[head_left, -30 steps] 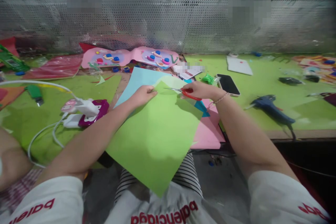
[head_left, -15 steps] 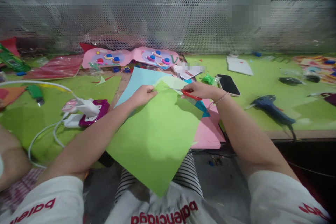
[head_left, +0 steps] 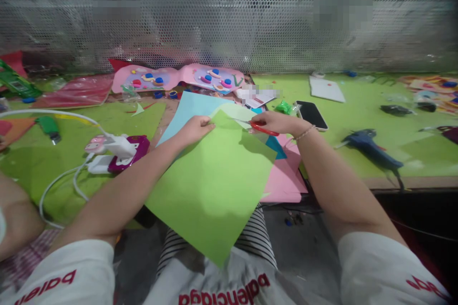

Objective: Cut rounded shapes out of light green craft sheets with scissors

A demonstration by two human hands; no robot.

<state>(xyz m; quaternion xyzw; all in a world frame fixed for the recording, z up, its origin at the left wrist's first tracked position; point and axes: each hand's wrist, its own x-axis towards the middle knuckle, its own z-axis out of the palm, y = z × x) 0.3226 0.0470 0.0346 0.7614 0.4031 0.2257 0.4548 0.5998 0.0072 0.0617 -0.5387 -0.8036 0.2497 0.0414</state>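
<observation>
A large light-green sheet of paper [head_left: 211,181] slants across my lap and the table edge. My left hand [head_left: 196,128] pinches its far left edge between thumb and fingers. Red-handled scissors [head_left: 264,128] are gripped in my right hand [head_left: 275,121], their blades pointing left at the sheet's far edge. A paler green strip [head_left: 229,110] curves up beyond the blades, beside the cut. Beneath lie a light-blue sheet [head_left: 186,105] and pink sheets [head_left: 286,176]. A darker blue piece [head_left: 276,147] pokes out near my right wrist.
A phone [head_left: 312,115] and a blue glue gun [head_left: 374,148] lie to the right. On the left are a purple power socket with white plugs [head_left: 130,152] and cables. Pink decorated cutouts [head_left: 179,78] rest against the perforated metal panel [head_left: 229,19]. Another person's arm [head_left: 17,209] shows at far left.
My right hand and the scissors have shifted slightly to the right. My left hand and the green sheet stay almost where they were.
</observation>
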